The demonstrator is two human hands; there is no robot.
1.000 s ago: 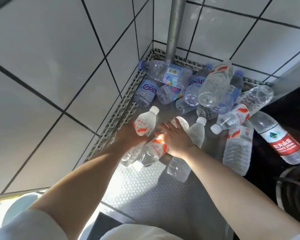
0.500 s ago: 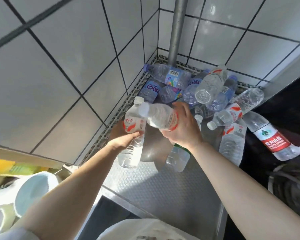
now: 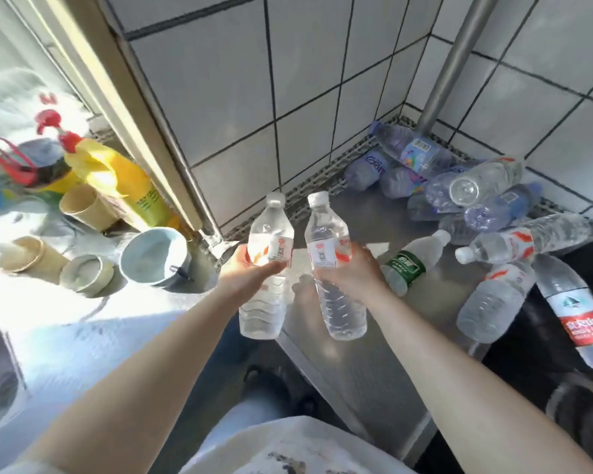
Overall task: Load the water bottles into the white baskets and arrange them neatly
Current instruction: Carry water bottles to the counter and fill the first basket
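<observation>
The steel bench (image 3: 367,350) now runs off to my right, and the sunlit counter (image 3: 83,319) on the left has come into sight with its paper cups (image 3: 83,205), a blue bowl (image 3: 156,256) and a yellow bottle (image 3: 117,179), all washed out by glare and hard to read. The heap of water bottles (image 3: 466,196) lies unmoved in the far right corner by the steel pole (image 3: 451,59); a red-labelled one (image 3: 577,311) is cut off at the right edge. A second ago both my hands were down among bottles lying on the bench. Now my left hand (image 3: 250,277) has lifted one bottle (image 3: 267,268) upright, fingers curled round its label, and my right hand (image 3: 353,273) grips a second bottle (image 3: 332,268) just beside it, over the bench's near left edge. A green-labelled bottle (image 3: 413,263) lies just right of my right hand. No white basket shows.
</observation>
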